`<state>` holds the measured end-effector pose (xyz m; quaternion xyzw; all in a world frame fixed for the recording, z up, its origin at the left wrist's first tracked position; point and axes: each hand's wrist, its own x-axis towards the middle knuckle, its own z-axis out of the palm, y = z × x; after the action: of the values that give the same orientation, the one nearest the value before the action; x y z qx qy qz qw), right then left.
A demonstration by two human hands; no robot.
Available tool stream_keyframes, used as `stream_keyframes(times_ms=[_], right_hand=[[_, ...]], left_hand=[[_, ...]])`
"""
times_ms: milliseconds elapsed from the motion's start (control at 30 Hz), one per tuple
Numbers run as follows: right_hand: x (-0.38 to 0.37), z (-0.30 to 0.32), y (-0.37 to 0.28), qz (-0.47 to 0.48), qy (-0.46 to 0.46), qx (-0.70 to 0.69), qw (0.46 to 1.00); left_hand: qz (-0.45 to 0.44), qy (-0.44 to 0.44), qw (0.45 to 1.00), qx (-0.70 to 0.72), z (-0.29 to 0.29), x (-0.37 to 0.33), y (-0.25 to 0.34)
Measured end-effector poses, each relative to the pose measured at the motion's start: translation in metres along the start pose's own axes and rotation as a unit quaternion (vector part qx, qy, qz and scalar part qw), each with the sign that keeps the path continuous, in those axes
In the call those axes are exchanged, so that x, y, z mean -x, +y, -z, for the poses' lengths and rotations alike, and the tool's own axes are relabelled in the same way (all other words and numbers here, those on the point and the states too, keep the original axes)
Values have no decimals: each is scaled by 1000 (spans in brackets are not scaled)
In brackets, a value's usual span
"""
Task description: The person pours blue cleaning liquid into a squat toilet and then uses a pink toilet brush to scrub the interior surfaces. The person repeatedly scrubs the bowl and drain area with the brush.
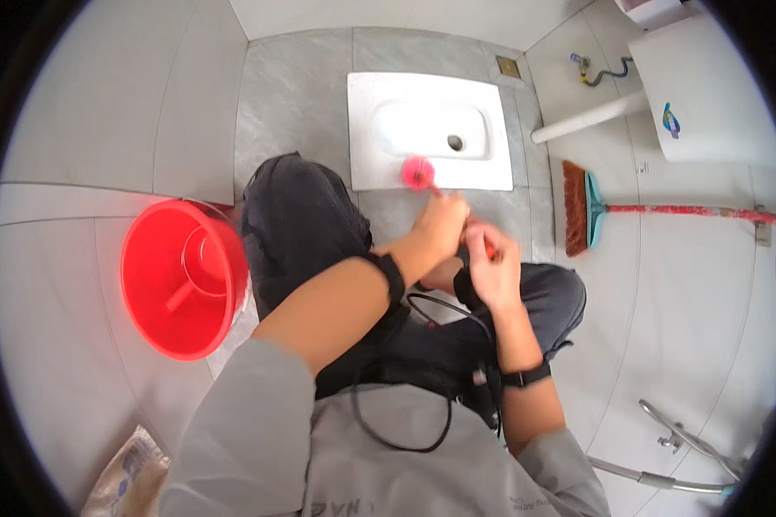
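A toilet brush (418, 172) with a round pink head and a red handle is gripped in both hands. My left hand (441, 226) wraps round the handle just behind the head. Closer to me, my right hand (495, 265) is closed on the handle's red end, and its fingers hide part of it. The brush head is over the near edge of a white squat toilet (364, 129) set in the floor; whether it touches the rim I cannot tell. The pan's dark drain hole shows at its right side.
To my left stands a red bucket (138, 284) with a red dipper (205, 263) inside. At the right are a broom (594, 210) with a red pole, a white cistern (707, 95) and its pipe (582, 119). A floor drain (508, 66) lies at the far right.
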<state>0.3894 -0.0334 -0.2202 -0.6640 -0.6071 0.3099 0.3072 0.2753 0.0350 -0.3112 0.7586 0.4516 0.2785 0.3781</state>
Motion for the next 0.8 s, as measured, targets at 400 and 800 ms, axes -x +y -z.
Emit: stream_keyframes(times_ms=[400,800], right_hand=[[-14,1,-8,-96,28,-13,995],[-5,21,-1,-29,4,64,997]], left_hand=[[24,-41,998,-28,-2,-25,4],[21,-53,997,53,-30,-13,12]])
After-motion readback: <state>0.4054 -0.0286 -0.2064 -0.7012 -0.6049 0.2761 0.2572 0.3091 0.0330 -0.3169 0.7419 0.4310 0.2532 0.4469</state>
